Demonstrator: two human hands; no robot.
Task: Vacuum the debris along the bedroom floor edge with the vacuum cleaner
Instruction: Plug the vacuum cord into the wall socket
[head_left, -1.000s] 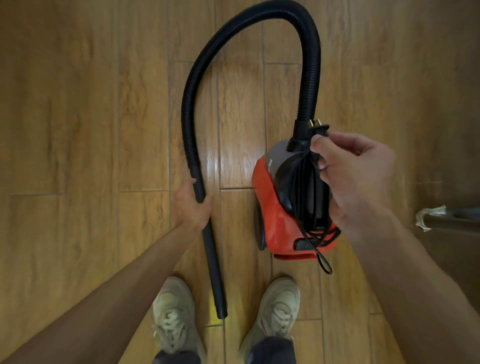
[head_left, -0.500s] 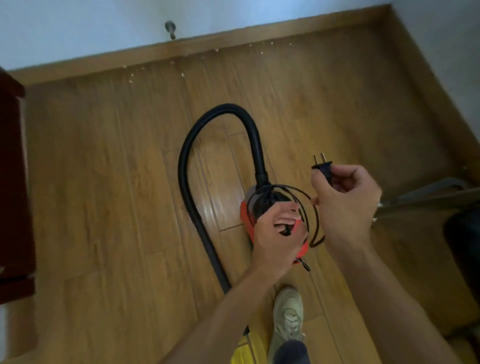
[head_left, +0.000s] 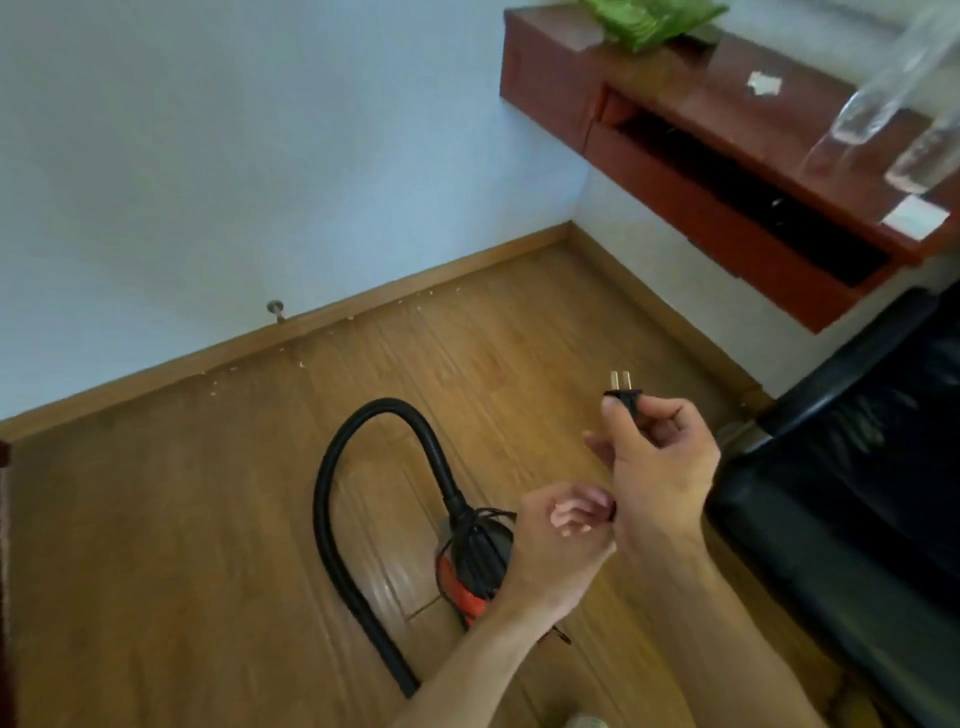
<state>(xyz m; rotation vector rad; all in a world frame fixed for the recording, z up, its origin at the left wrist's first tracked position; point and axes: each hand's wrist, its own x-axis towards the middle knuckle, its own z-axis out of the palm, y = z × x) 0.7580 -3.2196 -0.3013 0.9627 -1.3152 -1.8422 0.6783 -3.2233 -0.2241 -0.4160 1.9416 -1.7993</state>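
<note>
Vs. half a sec ago the view is lifted: more wall (head_left: 260, 156), a red-brown shelf (head_left: 675, 150) and a black seat (head_left: 857, 493) now show. The left hand (head_left: 558, 530) has left the cord bundle on the vacuum cleaner (head_left: 470, 571) and is up beside the right wrist. The right hand (head_left: 662, 467) holds the plug (head_left: 623, 397) as before, pinched between thumb and forefinger w/ other fingers curled, prongs up. Count: 1 vacuum cleaner, 1 black hose (head_left: 332, 467) in an arch, 1 plug w/ 2 prongs, 2 hands, 2 clear glass items on the shelf, 1 door stopper (head_left: 275, 307). The debris (head_left: 301, 365) is several pale crumbs along the skirting board, well apart from the vacuum cleaner, which stands on the floor (head_left: 156, 519) under the hands. The left forearm hides approx. half of its red body, and the hose end is cut off behind that arm. Left fingers are curled at a dark bit of cord; if they really pinch it I cannot tell. Glass items are blurred.
</note>
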